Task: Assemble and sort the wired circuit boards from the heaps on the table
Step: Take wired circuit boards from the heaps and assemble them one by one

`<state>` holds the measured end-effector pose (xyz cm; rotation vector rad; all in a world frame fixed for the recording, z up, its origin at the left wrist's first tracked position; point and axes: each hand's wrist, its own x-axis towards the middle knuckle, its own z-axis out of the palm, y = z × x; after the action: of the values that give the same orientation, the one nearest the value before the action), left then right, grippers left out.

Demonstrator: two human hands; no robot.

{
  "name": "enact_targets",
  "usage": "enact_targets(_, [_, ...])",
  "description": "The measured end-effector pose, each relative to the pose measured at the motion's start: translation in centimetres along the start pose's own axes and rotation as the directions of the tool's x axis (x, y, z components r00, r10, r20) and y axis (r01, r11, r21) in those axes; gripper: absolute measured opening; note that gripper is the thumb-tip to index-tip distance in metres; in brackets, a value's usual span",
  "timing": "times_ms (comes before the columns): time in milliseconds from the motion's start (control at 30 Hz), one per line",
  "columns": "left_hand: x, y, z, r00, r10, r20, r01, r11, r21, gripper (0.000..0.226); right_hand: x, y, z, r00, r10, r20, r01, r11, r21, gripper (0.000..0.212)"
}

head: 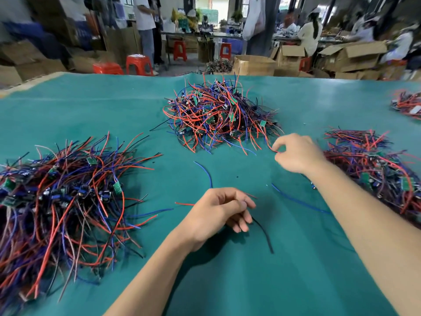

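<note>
Three heaps of small green circuit boards with red, blue and black wires lie on the teal table (91, 115): a left heap (61, 201), a far middle heap (218, 115) and a right heap (373, 169). My right hand (296, 153) reaches to the front right edge of the middle heap and pinches a red wire (270, 145) between thumb and fingers. My left hand (218, 208) rests low at the centre, fingers curled, holding wires: a black wire (265, 234) trails out to the right and a red wire (184, 204) sticks out to the left.
Two loose blue wires (206, 172) (298, 200) lie on the cloth between my hands. Another heap (407, 106) sits at the far right edge. Beyond the table are red stools (139, 63), cardboard boxes (255, 65) and several people at benches.
</note>
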<state>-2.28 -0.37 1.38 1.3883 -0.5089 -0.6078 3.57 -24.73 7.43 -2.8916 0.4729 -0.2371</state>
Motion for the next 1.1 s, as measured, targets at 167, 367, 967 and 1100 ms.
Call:
enact_targets(167, [0.2,-0.2,-0.1,1.000,0.005,0.005,-0.005,1.000,-0.010,0.019,1.0,1.6,3.6,0.972,0.164,-0.169,-0.167,0.986,-0.004,0.026])
enact_targets(367, [0.4,-0.3,0.0,0.998,0.006,-0.061,-0.010,0.997,-0.075,0.017,0.1,1.0,2.4,0.961,0.220,-0.168,-0.120,0.878,0.463,0.018])
enact_targets(967, [0.2,-0.8,0.2,0.999,0.032,0.029,-0.036,0.989,0.143,0.029,-10.8,-4.7,3.1,0.974,-0.192,0.122,-0.193,-0.415,0.889,0.047])
enact_targets(1100, [0.4,-1.0,0.8,0.997,0.073,-0.040,-0.064,0.980,0.191,0.025,-11.0,-4.8,2.6,0.959,-0.252,0.132,-0.250,-0.529,0.811,0.059])
